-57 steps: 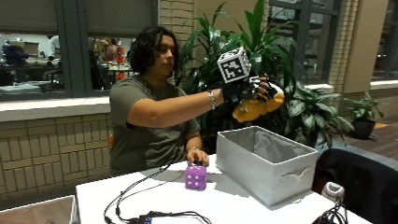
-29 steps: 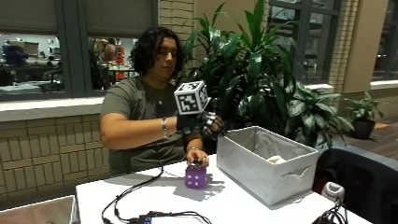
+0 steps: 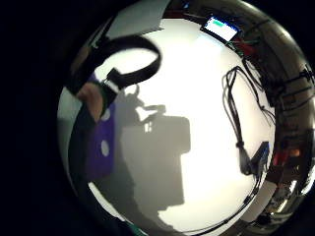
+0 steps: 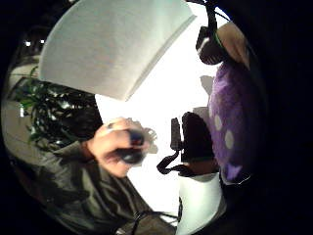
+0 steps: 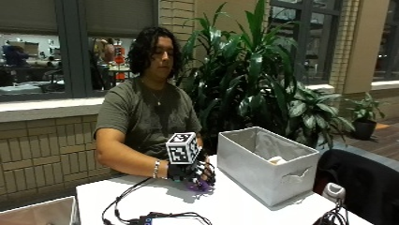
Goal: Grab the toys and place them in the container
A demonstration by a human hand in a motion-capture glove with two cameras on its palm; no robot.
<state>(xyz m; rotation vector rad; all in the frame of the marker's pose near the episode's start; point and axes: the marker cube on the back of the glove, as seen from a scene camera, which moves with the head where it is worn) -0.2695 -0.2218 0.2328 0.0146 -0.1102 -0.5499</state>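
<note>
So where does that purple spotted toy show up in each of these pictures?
Outside view: purple toy on the table, mostly under the gloved right hand.
Thumb side palm view: toy beside the fingers.
Little finger side palm view: toy in shadow.
Shared landmark: the white table.

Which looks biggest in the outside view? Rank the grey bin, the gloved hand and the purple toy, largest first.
1. Grey bin, clearly the largest.
2. Gloved hand, resting over the toy.
3. Purple toy: only a sliver shows beneath the hand, so its true size against the hand is unsure.
</note>
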